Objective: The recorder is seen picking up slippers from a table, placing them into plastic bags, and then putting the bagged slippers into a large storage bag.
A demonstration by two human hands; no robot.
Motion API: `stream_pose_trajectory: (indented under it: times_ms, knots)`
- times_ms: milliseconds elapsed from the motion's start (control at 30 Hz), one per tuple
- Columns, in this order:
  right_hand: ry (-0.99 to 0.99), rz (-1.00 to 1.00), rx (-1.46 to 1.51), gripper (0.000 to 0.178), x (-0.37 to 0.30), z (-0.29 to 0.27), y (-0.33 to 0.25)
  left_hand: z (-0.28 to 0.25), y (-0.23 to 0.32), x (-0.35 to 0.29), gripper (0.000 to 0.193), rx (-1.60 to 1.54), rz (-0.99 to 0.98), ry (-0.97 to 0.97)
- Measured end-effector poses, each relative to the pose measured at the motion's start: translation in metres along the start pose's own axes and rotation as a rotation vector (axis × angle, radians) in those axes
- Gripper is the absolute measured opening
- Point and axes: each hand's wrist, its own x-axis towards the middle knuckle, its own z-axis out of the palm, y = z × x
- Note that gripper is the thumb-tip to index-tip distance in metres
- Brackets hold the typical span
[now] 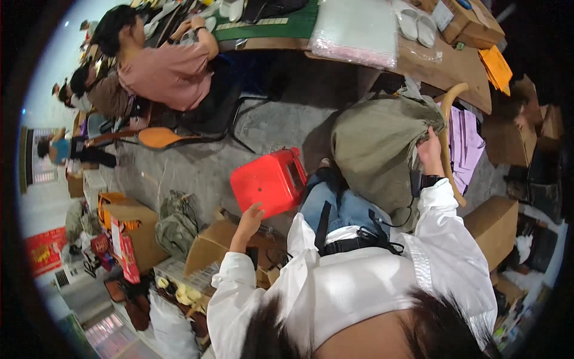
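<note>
Head view: olive sack [382, 134] is seen right of ctr, bulging beside the wearer's legs [344, 206]; its edge is clamped in the grip of the R hand [429, 152], next to a curved wooden chair arm [447, 113]. Red plastic box-shaped item [263, 182] is seen nr ctr, tilted; L hand [250, 218] is held at its lower edge, fingers bent, but whether its grip is clamped on it can't be told.

Risks, as judged: cloth could be pulled out of the R grip, b/c only a bunched edge is held & the sack looks bulky. Fabric might be snagged on the chair arm if dragged that way. Red item could be tipped or knocked by a knee, b/c it's right by the legs. Clear plastic bags [356, 30], top right of ctr, might be swept off the table [451, 72] if brushed, since their stack is set at its edge
</note>
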Motion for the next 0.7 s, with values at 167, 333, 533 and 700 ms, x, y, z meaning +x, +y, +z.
stream_pose_trajectory:
  times_ms: [167, 333, 533, 700]
  knots:
    - [-0.073, 0.025, -0.073, 0.032, 0.018, 0.000, -0.010, 0.042, -0.028, -0.068, 0.036, -0.686, -0.317, 0.013]
    - [-0.141, -0.009, -0.288, 0.040, 0.017, 0.003, -0.022, 0.114, -0.086, -0.102, 0.034, -0.589, -0.345, 0.042]
    - [-0.155, 0.045, -0.267, 0.039, 0.011, 0.001, -0.028, 0.150, -0.069, -0.122, 0.037, -0.173, -0.137, 0.070]
    - [-0.182, 0.096, -0.249, 0.034, 0.029, -0.007, -0.027, 0.177, -0.110, -0.141, 0.037, -0.110, -0.232, 0.169]
